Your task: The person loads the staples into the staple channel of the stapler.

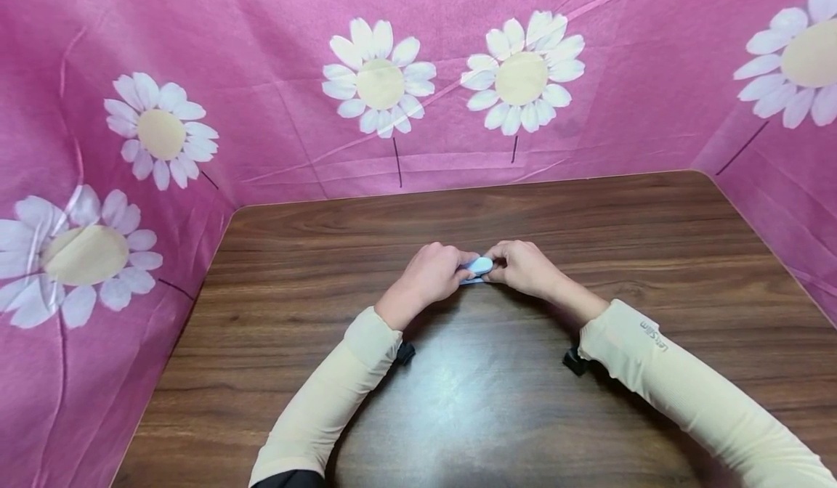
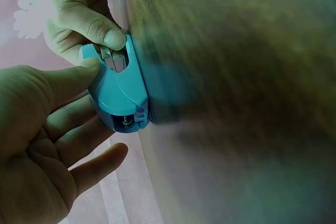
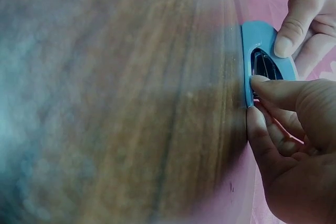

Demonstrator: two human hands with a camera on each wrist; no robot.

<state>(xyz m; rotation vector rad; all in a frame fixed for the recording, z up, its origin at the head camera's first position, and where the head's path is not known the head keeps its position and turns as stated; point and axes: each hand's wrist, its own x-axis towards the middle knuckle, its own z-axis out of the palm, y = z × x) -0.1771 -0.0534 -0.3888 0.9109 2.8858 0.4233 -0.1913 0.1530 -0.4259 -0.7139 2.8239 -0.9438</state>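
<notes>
A small light-blue stapler [image 1: 482, 265] is held between both hands near the middle of the wooden table. My left hand [image 1: 434, 270] grips its left part, thumb on the upper side and fingers beneath. From the right, my right hand [image 1: 521, 266] pinches the other end. In the left wrist view the stapler [image 2: 118, 85] shows metal parts in an opening at the right hand's thumb, plus a small spring at the opposite end. Seen from the right wrist, the stapler [image 3: 257, 38] has a dark slot along its side, and the right thumb and a finger touch its edge.
The brown wood-grain table [image 1: 275, 285] has rounded far corners. A pink cloth [image 1: 261, 74] printed with white daisies hangs behind it and along both sides. Black wrist mounts [image 1: 575, 362] sit under the cream sleeves [image 1: 686, 383].
</notes>
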